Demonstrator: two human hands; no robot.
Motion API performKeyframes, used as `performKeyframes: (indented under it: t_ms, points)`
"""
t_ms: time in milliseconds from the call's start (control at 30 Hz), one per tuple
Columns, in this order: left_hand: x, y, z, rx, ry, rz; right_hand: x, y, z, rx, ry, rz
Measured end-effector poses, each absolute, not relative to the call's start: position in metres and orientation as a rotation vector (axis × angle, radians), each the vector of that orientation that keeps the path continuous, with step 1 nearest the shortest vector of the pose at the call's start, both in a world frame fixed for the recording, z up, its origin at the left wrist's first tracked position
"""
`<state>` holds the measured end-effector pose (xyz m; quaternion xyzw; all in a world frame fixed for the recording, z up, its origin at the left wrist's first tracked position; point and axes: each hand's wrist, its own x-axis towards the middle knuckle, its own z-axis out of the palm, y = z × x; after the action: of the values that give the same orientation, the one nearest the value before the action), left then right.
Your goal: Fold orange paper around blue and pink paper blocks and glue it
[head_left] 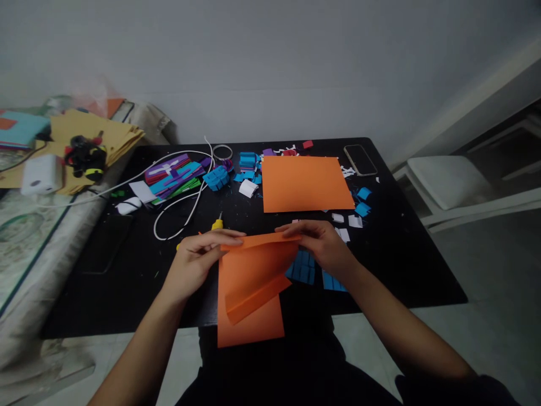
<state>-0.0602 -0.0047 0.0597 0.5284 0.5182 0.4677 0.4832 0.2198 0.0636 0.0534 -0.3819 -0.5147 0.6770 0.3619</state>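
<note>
Between my two hands is an orange paper sheet, raised at the table's near edge with narrow folded strips along its top and lower edges. My left hand pinches its top left corner, and my right hand pinches the top right. Beneath it, a flat orange sheet juts past the table edge. Another orange sheet lies flat farther back. Close to my right hand are blue paper pieces, partly covered. A yellow-handled tool with a thin metal tip lies beyond my left hand.
A black table holds a white cable, coloured paper strips, folded blue pieces, a tape ring and a phone. Yellow envelopes and a white adapter sit left. A white chair stands right.
</note>
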Motion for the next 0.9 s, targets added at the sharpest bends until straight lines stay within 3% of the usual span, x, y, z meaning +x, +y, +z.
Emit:
performKeyframes:
  t_ms: [333,500,667,800,900]
  points:
    - [-0.067,-0.008,0.078,1.330,1.208,1.178,0.218,0.066,0.042,-0.913,-1.160,1.979]
    - [-0.059,-0.008,0.083,1.321,1.467,1.247,0.214,0.063,0.023,-1.068,-1.796,1.543]
    - [-0.055,-0.007,0.085,1.254,1.446,1.281,0.216,0.056,0.017,-1.092,-2.323,1.109]
    - [-0.051,-0.006,0.082,1.201,1.360,1.259,0.221,0.065,0.023,-1.196,-2.251,1.073]
    - [-0.043,-0.006,0.080,1.178,1.299,1.166,0.219,0.073,0.042,-1.214,-1.945,1.246]
